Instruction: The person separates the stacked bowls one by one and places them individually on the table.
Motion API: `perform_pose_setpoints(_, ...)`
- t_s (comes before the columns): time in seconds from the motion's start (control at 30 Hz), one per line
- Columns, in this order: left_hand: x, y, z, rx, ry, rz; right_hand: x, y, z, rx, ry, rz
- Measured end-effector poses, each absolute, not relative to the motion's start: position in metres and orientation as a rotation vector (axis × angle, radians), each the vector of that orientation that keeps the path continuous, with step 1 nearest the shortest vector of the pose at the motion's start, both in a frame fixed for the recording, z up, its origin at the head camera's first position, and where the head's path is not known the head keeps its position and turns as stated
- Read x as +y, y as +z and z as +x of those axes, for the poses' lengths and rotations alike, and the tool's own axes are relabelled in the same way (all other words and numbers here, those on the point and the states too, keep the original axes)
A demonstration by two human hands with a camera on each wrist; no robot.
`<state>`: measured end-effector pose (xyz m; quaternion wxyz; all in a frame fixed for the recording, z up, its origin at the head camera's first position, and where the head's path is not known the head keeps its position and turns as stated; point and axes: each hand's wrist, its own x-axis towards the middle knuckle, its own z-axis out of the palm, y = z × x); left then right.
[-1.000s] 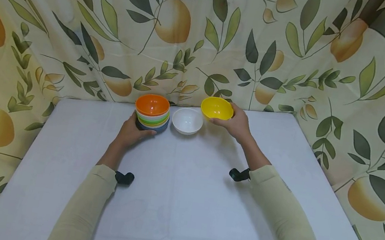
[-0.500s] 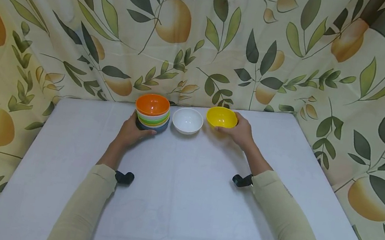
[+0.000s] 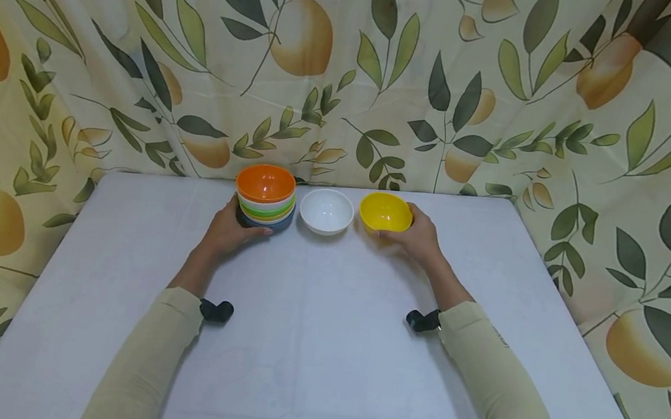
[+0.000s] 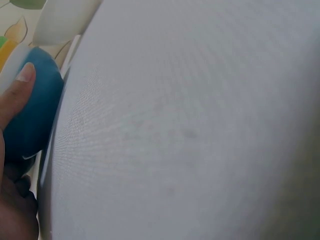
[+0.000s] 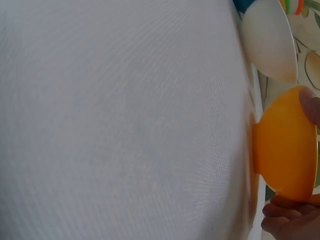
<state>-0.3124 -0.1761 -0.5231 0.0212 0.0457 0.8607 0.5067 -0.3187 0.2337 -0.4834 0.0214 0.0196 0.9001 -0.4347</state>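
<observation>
At the back of the table, a stack of bowls stands with an orange bowl point(image 3: 266, 183) on top and a blue bowl point(image 4: 42, 100) at the bottom; white, green and yellow rims show between. My left hand point(image 3: 226, 231) grips the stack low down, thumb on the blue bowl. My right hand point(image 3: 418, 237) holds a yellow bowl point(image 3: 385, 211) by its side, thumb near the rim and fingers at the other side. In the right wrist view, the yellow bowl's foot point(image 5: 256, 149) is right at the tablecloth. A white bowl point(image 3: 326, 212) sits upright between the stack and the yellow bowl.
A white cloth covers the table point(image 3: 303, 348). Close behind its far edge hangs a curtain point(image 3: 356, 62) printed with fruit and leaves, which also runs along both sides. Black wrist cameras point(image 3: 216, 312) sit at both sleeve cuffs.
My right hand has moved the yellow bowl to the right and down, from up near the curtain to beside the white bowl. The left hand and the stack stay put.
</observation>
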Motion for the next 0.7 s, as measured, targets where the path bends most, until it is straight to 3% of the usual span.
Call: perform_pose_setpoints(0.7, -0.1752, -0.5209, -0.3109, 2.677, 1.548, 0.11, 0.2345, -0.4804, -0.3162, 2.76, -1.336, 0.067)
